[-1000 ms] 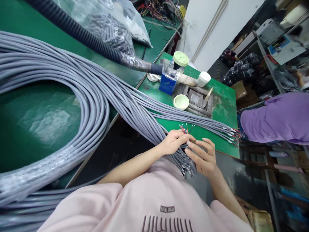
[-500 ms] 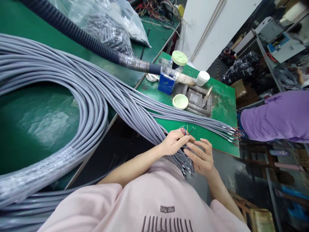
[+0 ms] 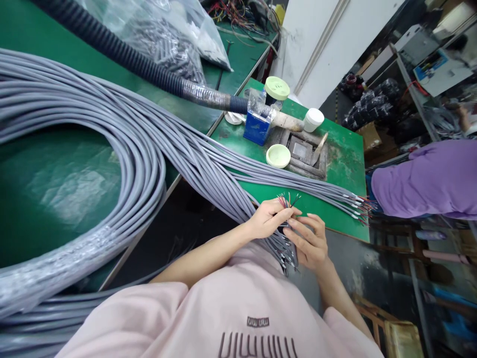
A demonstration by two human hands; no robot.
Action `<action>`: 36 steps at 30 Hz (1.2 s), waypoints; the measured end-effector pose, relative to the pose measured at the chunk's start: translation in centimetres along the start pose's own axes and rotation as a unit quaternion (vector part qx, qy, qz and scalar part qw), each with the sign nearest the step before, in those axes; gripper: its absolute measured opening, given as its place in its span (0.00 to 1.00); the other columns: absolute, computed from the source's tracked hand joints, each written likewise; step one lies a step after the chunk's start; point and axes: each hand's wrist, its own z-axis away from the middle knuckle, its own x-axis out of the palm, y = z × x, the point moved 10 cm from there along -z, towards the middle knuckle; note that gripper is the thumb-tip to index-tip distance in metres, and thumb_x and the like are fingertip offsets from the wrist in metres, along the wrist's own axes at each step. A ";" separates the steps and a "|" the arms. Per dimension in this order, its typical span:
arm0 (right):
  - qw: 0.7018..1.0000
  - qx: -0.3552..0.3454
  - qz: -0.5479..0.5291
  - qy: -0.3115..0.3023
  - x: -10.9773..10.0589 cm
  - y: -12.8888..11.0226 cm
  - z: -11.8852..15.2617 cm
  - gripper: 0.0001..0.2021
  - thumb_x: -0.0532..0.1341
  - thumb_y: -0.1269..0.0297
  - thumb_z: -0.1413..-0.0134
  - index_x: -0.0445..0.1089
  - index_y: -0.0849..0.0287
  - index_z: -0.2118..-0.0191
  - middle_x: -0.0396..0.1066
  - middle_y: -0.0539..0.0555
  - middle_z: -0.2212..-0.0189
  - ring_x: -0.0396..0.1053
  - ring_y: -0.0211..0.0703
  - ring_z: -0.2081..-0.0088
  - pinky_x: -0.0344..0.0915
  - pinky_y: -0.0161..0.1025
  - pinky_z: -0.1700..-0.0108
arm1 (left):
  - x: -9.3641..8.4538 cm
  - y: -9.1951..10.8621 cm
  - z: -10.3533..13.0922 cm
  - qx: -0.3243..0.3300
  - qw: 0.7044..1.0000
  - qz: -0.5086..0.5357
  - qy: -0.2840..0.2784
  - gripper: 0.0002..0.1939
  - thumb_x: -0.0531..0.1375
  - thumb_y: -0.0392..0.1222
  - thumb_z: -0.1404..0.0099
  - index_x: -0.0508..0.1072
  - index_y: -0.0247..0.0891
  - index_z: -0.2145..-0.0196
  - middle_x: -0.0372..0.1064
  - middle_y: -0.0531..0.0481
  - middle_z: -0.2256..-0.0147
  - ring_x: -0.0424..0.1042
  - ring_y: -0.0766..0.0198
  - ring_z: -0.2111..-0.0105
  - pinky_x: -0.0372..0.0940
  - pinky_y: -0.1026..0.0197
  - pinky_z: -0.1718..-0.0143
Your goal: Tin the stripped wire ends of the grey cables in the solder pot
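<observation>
My left hand [image 3: 270,218] is closed on a cable end, its thin coloured wires [image 3: 288,201] fanning out above the thumb and fingers. Close beside it, my right hand [image 3: 308,241] touches the same spot with its fingertips; whatever lies between those fingers is too small to make out. Below both hands, other stripped cable ends [image 3: 286,253] hang in a bunch in front of the shirt. A second bundle of grey cables [image 3: 298,183] lies across the green table beyond the hands, its ends showing red and dark wires.
A large coil of grey cable [image 3: 145,149] fills the left. On the green table [image 3: 345,149] stand a blue box [image 3: 257,128], a dark hose [image 3: 149,69], a white jar [image 3: 313,119], a pale green lid [image 3: 278,156] and a soldering pot [image 3: 301,149]. A person in purple [image 3: 425,181] is at right.
Both hands stay almost where they were, with the wires still in my left hand. The fingers of my right hand have shifted very slightly.
</observation>
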 end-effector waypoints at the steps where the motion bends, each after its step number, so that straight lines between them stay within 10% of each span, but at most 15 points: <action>1: 1.000 0.001 -0.002 0.000 0.0 0.0 0.0 0.26 0.57 0.73 0.43 0.66 0.42 0.42 0.76 0.49 0.52 0.70 0.49 0.49 0.64 0.55 0.43 | 0.1 -0.2 0.1 -0.007 1.000 0.009 -0.002 0.23 0.49 0.50 0.29 0.80 0.35 0.65 0.79 0.42 0.64 0.75 0.61 0.66 0.69 0.58 0.61; 28: 0.999 -0.002 -0.028 0.019 0.3 -0.3 0.0 0.26 0.57 0.75 0.45 0.67 0.47 0.42 0.75 0.52 0.50 0.68 0.49 0.48 0.63 0.55 0.44 | 0.4 -2.0 0.2 -0.070 0.990 0.121 -0.014 0.26 0.49 0.53 0.30 0.80 0.32 0.64 0.78 0.41 0.63 0.75 0.59 0.65 0.68 0.57 0.58; 36: 0.992 0.070 0.101 -0.002 -3.0 2.4 2.4 0.21 0.58 0.76 0.46 0.72 0.49 0.49 0.73 0.53 0.48 0.66 0.50 0.46 0.61 0.55 0.42 | 1.4 -1.4 -0.4 -0.019 0.991 -0.081 -0.102 0.17 0.52 0.45 0.30 0.78 0.35 0.58 0.77 0.44 0.64 0.72 0.61 0.63 0.65 0.59 0.58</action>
